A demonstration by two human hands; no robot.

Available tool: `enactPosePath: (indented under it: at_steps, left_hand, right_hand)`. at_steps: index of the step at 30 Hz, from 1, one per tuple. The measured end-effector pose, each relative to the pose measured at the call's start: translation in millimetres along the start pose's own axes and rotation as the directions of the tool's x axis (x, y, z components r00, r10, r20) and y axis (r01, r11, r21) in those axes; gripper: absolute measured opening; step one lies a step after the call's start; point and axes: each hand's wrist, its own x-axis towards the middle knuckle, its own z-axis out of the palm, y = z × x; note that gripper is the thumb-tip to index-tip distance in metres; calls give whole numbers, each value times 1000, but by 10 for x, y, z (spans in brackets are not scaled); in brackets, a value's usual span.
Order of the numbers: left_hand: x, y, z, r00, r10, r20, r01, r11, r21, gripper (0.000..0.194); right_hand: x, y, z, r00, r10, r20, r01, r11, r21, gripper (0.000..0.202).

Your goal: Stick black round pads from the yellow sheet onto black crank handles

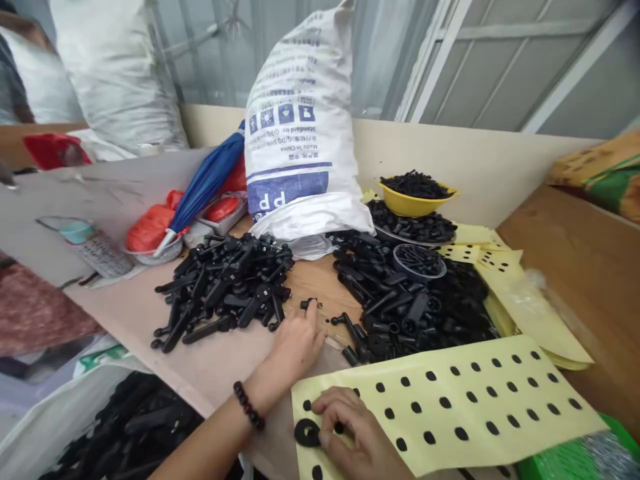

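My left hand (296, 343), with a dark beaded bracelet on the wrist, reaches out to a small black plastic part (305, 304) on the table. Its fingers are closed at that part, with the fingertips partly hidden. Lower down, my right hand (353, 430) pinches the edge of a round black disc (306, 433) with a hole in it. That disc is over the left end of a yellow sheet (415, 460) carrying rows of black dots. Piled black plastic handles (225, 287) lie to the left of my left hand, and more black parts (400, 307) lie to its right.
A white woven sack (305, 120) stands behind the piles. Beside it are a folded blue umbrella (207, 177) and a yellow bowl (413, 203) of small black pieces. A bottle (100, 250) lies at left. A sack of black parts (125, 427) is at lower left, a green basket (550, 460) at lower right.
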Motion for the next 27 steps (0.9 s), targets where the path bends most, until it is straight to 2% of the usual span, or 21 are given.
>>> enactPosePath:
  at_steps: [3, 5, 7, 10, 12, 14, 16, 17, 19, 23, 27]
  left_hand:
    - [267, 14, 28, 996, -86, 27, 87, 996, -22, 37]
    - [332, -16, -19, 992, -109, 66, 115, 990, -80, 33]
    - [280, -40, -89, 985, -103, 138, 127, 976, -178, 30]
    - [19, -16, -162, 956, -70, 284, 167, 927, -335, 29]
    - [-198, 39, -166, 917, -52, 394, 268, 813, -517, 33]
    - [-375, 107, -138, 866, -40, 499, 421, 599, -681, 40]
    - [-481, 167, -92, 823, -36, 568, 530, 411, -742, 47]
    - [-508, 190, -67, 813, -40, 581, 551, 379, -744, 49]
    - [-526, 221, -21, 805, -43, 592, 562, 375, -737, 50]
    - [-522, 242, 29, 793, -28, 608, 557, 438, -705, 42]
    - [-539, 250, 33, 801, 11, 598, 520, 481, -706, 40]
  right_hand:
    - [-42, -18, -92, 998, 53, -24, -50, 994, 95, 13]
    - [-97, -40, -203, 993, 92, -72, -80, 983, 165, 16]
    - [-162, -70, -346, 984, 127, -125, -96, 969, 227, 19]
    - [-239, -132, -558, 961, 203, -190, -131, 933, 336, 23]
    - [-252, -170, -653, 942, 258, -215, -152, 899, 411, 25]
    - [-240, -188, -695, 930, 290, -227, -164, 877, 452, 26]
    - [-219, -177, -690, 926, 304, -223, -175, 871, 460, 25]
    - [-211, -163, -676, 926, 311, -214, -185, 868, 460, 24]
    - [-203, -129, -640, 924, 332, -190, -212, 858, 469, 23]
    - [-199, -89, -586, 909, 386, -157, -262, 822, 505, 26]
    - [-185, -85, -574, 907, 398, -138, -269, 801, 535, 26]
